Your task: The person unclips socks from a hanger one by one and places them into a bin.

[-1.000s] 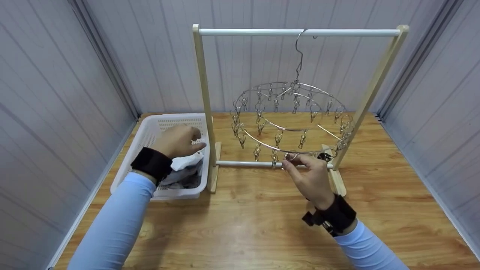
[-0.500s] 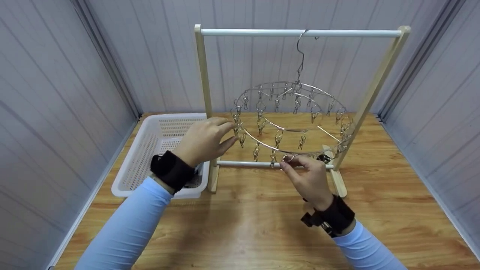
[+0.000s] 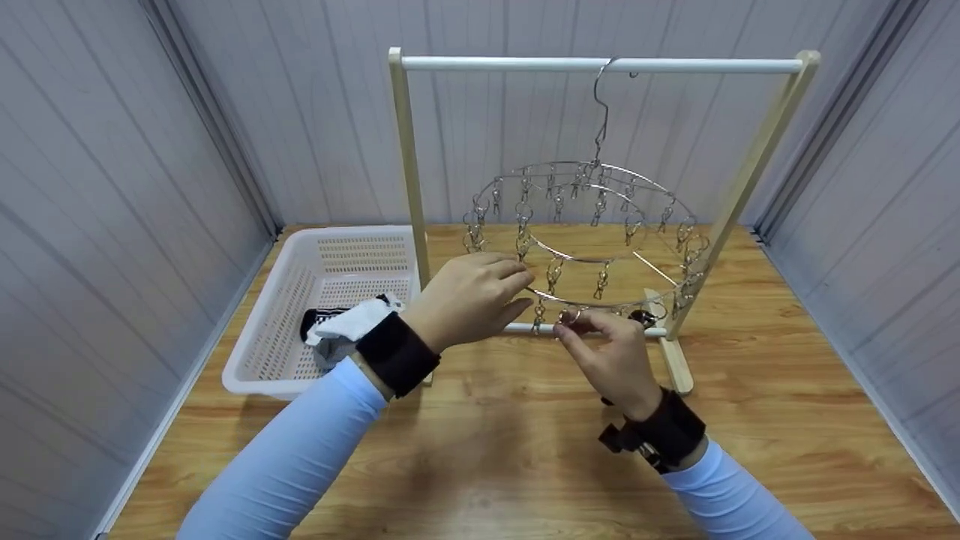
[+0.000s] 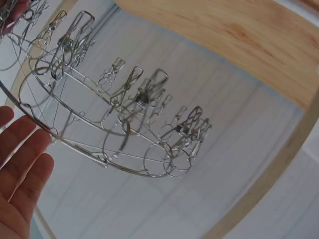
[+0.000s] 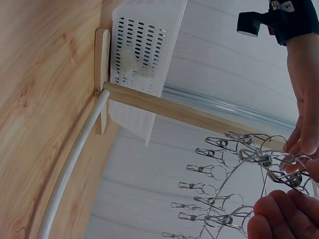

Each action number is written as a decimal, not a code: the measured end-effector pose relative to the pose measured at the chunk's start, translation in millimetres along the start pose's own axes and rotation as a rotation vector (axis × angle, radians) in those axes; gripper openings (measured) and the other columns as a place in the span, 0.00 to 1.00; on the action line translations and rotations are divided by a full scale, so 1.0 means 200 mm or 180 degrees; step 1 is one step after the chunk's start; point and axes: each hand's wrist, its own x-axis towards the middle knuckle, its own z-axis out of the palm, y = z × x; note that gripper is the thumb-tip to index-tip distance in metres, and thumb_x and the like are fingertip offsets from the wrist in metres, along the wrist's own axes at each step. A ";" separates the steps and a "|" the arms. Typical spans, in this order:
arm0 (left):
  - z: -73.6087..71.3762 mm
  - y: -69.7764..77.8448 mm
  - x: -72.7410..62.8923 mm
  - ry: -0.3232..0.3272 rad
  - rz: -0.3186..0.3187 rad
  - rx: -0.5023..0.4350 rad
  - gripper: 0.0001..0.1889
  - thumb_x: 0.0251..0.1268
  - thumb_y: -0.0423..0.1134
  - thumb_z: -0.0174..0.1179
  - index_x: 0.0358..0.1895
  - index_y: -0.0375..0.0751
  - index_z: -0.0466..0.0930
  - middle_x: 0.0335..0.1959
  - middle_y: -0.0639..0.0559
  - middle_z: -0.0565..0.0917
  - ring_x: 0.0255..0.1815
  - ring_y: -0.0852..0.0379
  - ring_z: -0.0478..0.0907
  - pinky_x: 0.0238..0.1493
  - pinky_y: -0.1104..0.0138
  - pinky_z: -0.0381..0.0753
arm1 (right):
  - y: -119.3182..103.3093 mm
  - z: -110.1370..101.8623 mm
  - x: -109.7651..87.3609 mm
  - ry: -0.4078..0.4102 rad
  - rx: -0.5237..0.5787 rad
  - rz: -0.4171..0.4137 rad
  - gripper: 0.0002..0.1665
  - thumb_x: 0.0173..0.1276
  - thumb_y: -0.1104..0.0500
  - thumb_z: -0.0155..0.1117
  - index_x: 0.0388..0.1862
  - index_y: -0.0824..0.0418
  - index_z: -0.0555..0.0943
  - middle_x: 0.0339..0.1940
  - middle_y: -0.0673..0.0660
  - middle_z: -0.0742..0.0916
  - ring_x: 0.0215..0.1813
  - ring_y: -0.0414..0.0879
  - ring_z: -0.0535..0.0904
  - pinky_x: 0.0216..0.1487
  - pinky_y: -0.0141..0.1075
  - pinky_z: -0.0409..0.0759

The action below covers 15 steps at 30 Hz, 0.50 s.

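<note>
A round wire clip hanger (image 3: pixel 577 259) with many dangling metal clips hangs by its hook from the rack's white top bar. My right hand (image 3: pixel 611 352) pinches a metal clip (image 5: pixel 294 179) at the hanger's front edge between thumb and fingertips. To its left is my left hand (image 3: pixel 469 300), palm toward the hanger, its fingers extended around the front-left part of the ring. In the left wrist view, the fingertips of the left hand (image 4: pixel 25 174) are right at the outer wire, with nothing held.
A white perforated basket (image 3: pixel 259 322) stands left of the rack, holding crumpled white cloth (image 3: pixel 352 321) and black cloth (image 3: pixel 321 322). The rack's wooden left post (image 3: pixel 406 150) rises between basket and hanger. A lower white bar (image 5: pixel 70 159) crosses near the wooden tabletop (image 3: pixel 480 465).
My left hand has moved right from over the basket to the hanger's front-left edge, uncovering the cloth. The right hand keeps its pinch, shifting slightly left, and the hanger has turned a little.
</note>
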 end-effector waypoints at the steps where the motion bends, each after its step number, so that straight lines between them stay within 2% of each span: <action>1: 0.01 0.00 0.01 0.0046 0.0034 0.0081 0.12 0.72 0.42 0.70 0.50 0.38 0.90 0.46 0.47 0.94 0.50 0.48 0.92 0.55 0.59 0.92 | 0.00 0.00 0.00 0.0000 0.0006 -0.0005 0.05 0.64 0.73 0.77 0.38 0.69 0.90 0.36 0.61 0.94 0.36 0.45 0.91 0.46 0.21 0.85; 5: 0.05 0.02 0.03 0.0191 0.0156 0.0440 0.04 0.73 0.36 0.67 0.42 0.42 0.90 0.40 0.51 0.95 0.42 0.53 0.92 0.47 0.64 0.93 | 0.00 0.00 0.00 0.0000 0.0039 -0.0070 0.06 0.63 0.73 0.78 0.39 0.69 0.90 0.36 0.62 0.94 0.35 0.45 0.91 0.45 0.21 0.85; 8: 0.06 0.02 0.03 0.0233 0.0244 0.0646 0.05 0.72 0.33 0.66 0.37 0.43 0.90 0.36 0.53 0.94 0.37 0.55 0.91 0.40 0.66 0.92 | -0.01 0.00 0.00 0.0007 0.0043 -0.0131 0.06 0.63 0.73 0.78 0.39 0.69 0.91 0.36 0.62 0.94 0.35 0.46 0.91 0.45 0.20 0.85; 12: 0.07 0.01 0.02 0.0197 0.0269 0.0726 0.06 0.69 0.30 0.67 0.33 0.42 0.88 0.33 0.53 0.93 0.34 0.55 0.90 0.33 0.67 0.90 | -0.01 0.00 0.01 0.0016 -0.0006 -0.0172 0.07 0.63 0.73 0.78 0.39 0.68 0.91 0.35 0.61 0.94 0.35 0.46 0.91 0.45 0.20 0.85; 15: 0.08 0.00 0.02 0.0233 0.0243 0.0735 0.05 0.69 0.29 0.67 0.34 0.42 0.88 0.34 0.52 0.93 0.36 0.55 0.91 0.33 0.66 0.91 | -0.02 -0.02 0.01 0.0031 -0.0072 -0.0223 0.07 0.63 0.73 0.78 0.40 0.69 0.91 0.36 0.62 0.94 0.35 0.49 0.91 0.45 0.22 0.87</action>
